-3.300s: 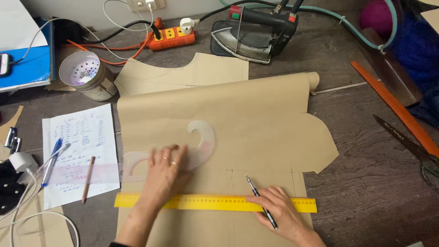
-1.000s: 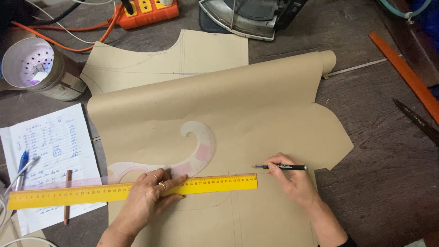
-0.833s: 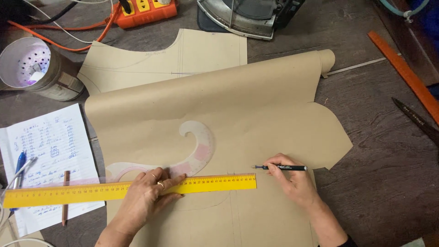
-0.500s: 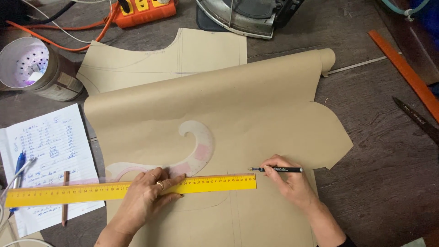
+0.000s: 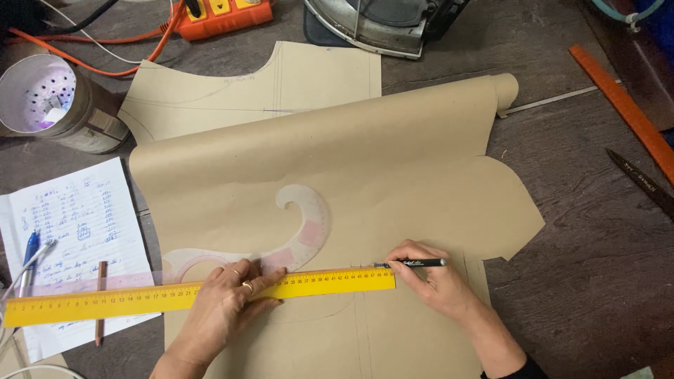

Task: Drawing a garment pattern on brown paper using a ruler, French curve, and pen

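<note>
While my left hand (image 5: pixel 228 298) lies flat with fingers spread, pressing the yellow ruler (image 5: pixel 196 293) onto the brown pattern paper (image 5: pixel 365 161), my right hand (image 5: pixel 430 279) is curled around a black pen (image 5: pixel 414 263), whose tip sits just at the ruler's right end. The ruler lies nearly level across the paper's lower part, its left end reaching over a sheet of handwritten notes (image 5: pixel 70 231) on the tabletop (image 5: pixel 590 281). A clear french curve (image 5: pixel 298 235) rests on the paper just above the ruler, touching my left fingertips. A pencil (image 5: pixel 100 302) lies on the notes, and an iron (image 5: pixel 386 21) stands at the far edge.
</note>
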